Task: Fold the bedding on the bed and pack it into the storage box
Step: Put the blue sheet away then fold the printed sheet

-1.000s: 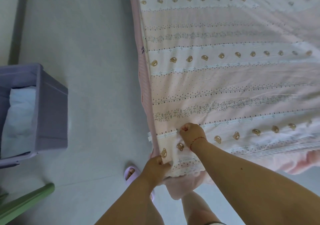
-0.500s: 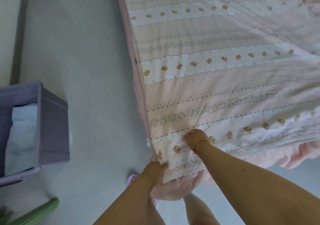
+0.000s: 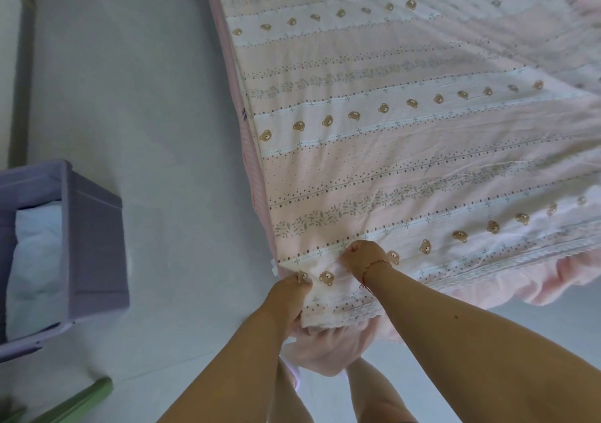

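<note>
Change: view shifted; hands unmoved on quilt [image 3: 406,149]. Quilt: spread over bed, near-left corner pinched by left hand [image 3: 289,295] and right hand [image 3: 362,256]. Unfolded. Storage box [image 3: 94,227]: floor, left, holding pale bedding. Packing outstanding.

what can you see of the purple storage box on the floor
The purple storage box stands on the pale floor at the left edge of the view, apart from the bed and from both hands. It looks like fabric, with straight walls and an open top. Something light blue and soft-looking, the pale blue bundle, already lies inside. Its left part is cut off by the frame.
</note>
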A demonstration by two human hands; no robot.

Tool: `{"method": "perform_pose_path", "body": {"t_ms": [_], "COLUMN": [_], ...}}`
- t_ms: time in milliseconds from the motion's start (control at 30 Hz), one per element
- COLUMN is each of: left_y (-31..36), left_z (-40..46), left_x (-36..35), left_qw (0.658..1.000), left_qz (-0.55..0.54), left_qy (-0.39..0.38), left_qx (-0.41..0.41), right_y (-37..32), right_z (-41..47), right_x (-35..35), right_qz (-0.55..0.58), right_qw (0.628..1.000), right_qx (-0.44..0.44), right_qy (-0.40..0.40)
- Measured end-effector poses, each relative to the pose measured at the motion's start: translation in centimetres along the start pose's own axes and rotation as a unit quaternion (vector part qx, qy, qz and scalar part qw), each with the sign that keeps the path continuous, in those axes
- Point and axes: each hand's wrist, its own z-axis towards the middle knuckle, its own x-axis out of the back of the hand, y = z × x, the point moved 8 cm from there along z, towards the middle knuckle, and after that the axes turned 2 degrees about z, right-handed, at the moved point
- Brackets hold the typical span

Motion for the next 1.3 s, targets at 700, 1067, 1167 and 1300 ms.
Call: {"method": "perform_pose_path", "body": {"t_ms": [700, 1067, 1167, 1300], "left_y": [0.0, 3.0, 6.5, 9.8], "left_z": [0.4, -1.8, -4.4, -7.3], "left_x": [-1.9, -0.1, -0.2, 0.1], "left_qw": [0.955, 0.974, 0.962, 0.947], "left_qz": [0.293, 0.154, 0.138, 0.106], "left_qy": [0.038, 0.137, 0.173, 0.184], "left_qx": [-0.027, -0.091, -0.158, -0.243], "right_y": [1.0, 4.0, 5.3, 7.9], "right_z": [0.2, -0.3, -1.4, -5.3], "right_x": [0.7, 3.2, 5.1, 7.9], "right_qz": [-0.117, -0.013, 0.064, 0.192], "right_qw": [0.993, 0.991, 0.976, 0.902], "right_qx": [-0.014, -0.130, -0.183, -0.293], "right_qy": [-0.007, 0.032, 0.103, 0.253]}}
